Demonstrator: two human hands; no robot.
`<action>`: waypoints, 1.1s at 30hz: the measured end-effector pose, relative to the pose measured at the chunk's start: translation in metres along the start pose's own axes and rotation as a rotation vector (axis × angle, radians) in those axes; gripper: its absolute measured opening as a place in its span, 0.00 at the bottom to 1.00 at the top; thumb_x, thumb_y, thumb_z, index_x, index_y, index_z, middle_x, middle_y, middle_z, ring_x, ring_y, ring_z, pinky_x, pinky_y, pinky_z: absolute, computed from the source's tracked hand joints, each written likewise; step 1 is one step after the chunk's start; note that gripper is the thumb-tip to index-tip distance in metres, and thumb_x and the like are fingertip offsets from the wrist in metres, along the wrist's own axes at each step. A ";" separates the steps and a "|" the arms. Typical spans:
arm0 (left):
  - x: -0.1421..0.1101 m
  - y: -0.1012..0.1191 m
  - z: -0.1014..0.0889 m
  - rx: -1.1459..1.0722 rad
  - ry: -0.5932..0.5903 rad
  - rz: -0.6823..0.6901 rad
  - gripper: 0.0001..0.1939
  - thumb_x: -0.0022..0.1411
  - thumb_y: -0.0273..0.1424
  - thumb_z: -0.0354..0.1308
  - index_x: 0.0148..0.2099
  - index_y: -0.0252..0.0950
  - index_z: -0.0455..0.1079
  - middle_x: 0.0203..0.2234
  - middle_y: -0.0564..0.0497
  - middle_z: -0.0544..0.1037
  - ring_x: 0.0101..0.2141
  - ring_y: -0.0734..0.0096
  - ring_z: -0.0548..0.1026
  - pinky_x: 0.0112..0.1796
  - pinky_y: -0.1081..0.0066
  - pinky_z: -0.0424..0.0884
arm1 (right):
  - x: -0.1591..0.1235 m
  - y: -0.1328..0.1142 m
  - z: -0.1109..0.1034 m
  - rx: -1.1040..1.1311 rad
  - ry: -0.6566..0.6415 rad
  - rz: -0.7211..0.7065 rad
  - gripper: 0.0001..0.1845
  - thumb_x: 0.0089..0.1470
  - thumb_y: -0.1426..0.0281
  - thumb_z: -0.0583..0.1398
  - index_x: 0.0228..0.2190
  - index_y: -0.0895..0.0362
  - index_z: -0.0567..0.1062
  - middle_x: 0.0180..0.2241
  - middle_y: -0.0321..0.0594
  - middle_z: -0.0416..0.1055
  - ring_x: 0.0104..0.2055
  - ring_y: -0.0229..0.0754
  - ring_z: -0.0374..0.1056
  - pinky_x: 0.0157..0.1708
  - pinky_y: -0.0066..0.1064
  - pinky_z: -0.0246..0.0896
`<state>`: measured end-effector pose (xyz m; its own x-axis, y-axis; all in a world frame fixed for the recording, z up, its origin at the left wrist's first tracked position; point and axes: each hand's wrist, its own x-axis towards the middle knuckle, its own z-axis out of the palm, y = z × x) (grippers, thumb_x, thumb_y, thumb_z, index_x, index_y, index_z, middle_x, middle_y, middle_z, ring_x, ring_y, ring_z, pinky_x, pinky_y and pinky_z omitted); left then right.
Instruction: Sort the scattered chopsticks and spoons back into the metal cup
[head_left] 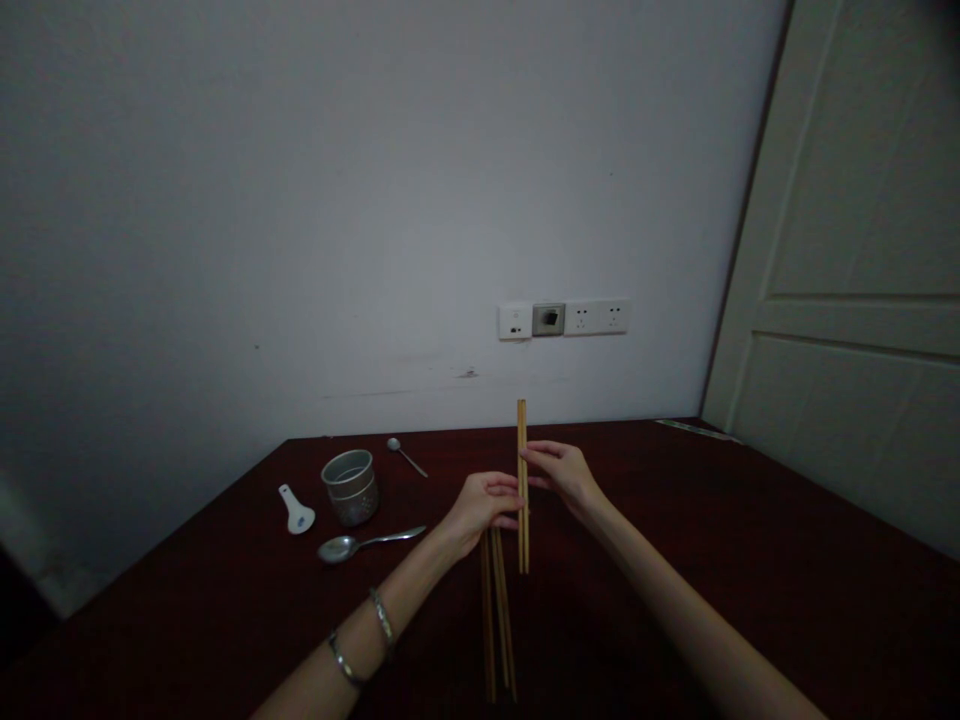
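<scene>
A pair of wooden chopsticks (523, 545) stands upright, side by side, between my two hands above the table. My right hand (564, 472) pinches the pair near its upper part from the right. Lower down, my left hand (487, 505) grips the same pair from the left, thumb and fingertips closed on it. Several more chopsticks (498, 625) extend below my left hand toward the table's near side; their upper ends are hidden behind that hand, and I cannot tell whether it touches them. Two bracelets circle my left forearm.
On the dark red table (637, 580), to the left, are a metal cup (352, 495), a white ceramic spoon (297, 512), a large metal spoon (345, 547) and a small metal spoon (405, 455). Behind rises a white wall with sockets (596, 317). A door (855, 250) stands at right.
</scene>
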<state>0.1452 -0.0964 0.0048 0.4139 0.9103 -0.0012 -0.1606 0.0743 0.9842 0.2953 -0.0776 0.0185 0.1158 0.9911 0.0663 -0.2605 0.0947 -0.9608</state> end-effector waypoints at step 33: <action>0.014 -0.004 -0.084 0.069 0.220 -0.029 0.07 0.51 0.29 0.59 0.31 0.29 0.67 0.21 0.49 0.72 0.21 0.74 0.72 0.25 0.71 0.71 | -0.023 0.069 0.019 -0.702 0.020 0.252 0.09 0.32 0.80 0.61 0.20 0.61 0.67 0.14 0.31 0.66 0.15 0.36 0.66 0.14 0.24 0.64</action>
<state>0.0766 -0.0498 -0.0136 0.2105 0.9757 -0.0607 -0.0866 0.0805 0.9930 0.2567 -0.0917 -0.0445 0.1522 0.9723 -0.1774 0.3912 -0.2241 -0.8926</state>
